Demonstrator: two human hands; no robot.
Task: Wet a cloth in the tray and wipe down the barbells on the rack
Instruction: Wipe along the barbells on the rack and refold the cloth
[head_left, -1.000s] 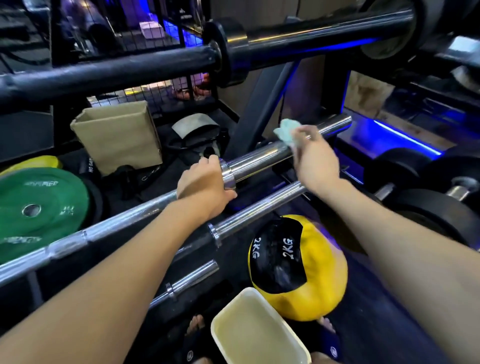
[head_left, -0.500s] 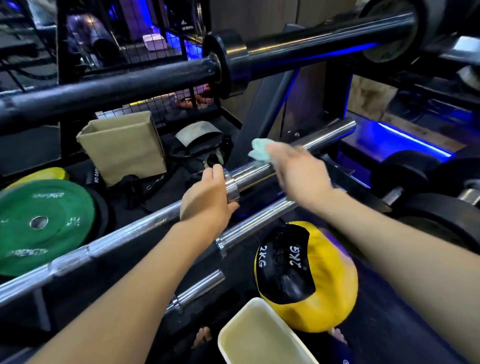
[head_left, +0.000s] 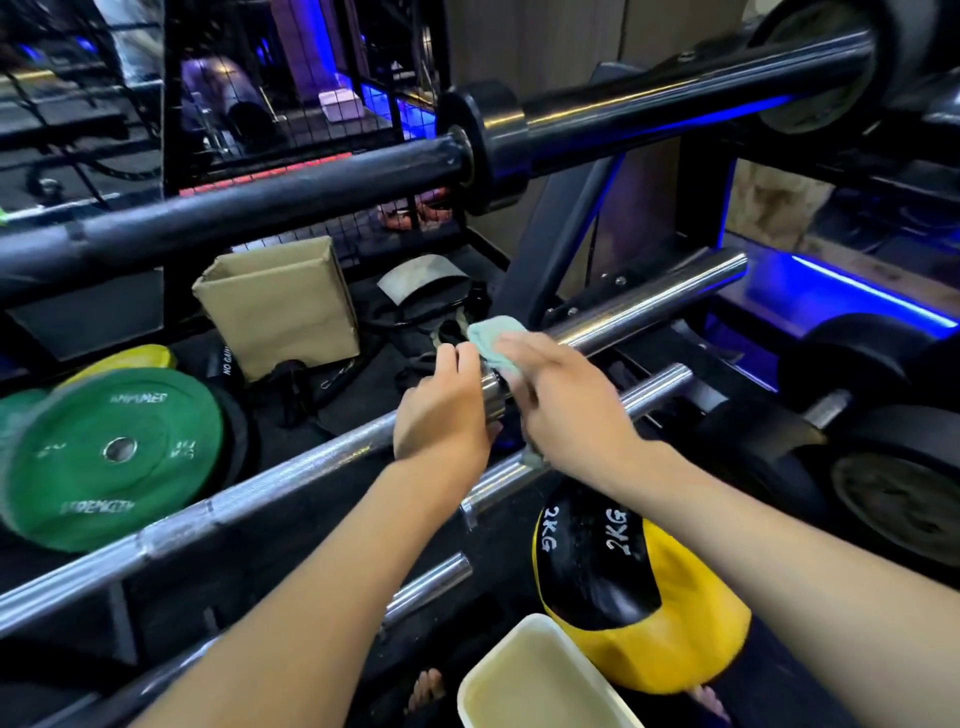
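Chrome barbell (head_left: 649, 306) on rack, long axis running lower-left to upper-right, sleeve end pointing upper right. Left hand (head_left: 441, 421) wrapped around shaft beside collar. Right hand (head_left: 566, 405) clutching pale green cloth (head_left: 493, 335) against sleeve (fingers curled over). Tray (head_left: 524, 675) below, near bottom edge.

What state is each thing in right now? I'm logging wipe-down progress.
cloth: pressed on the chrome barbell by the right hand.
chrome barbell: lying on the rack.
left hand: grips the bar beside the collar.
right hand: holds the cloth.
tray: holds cloudy liquid.
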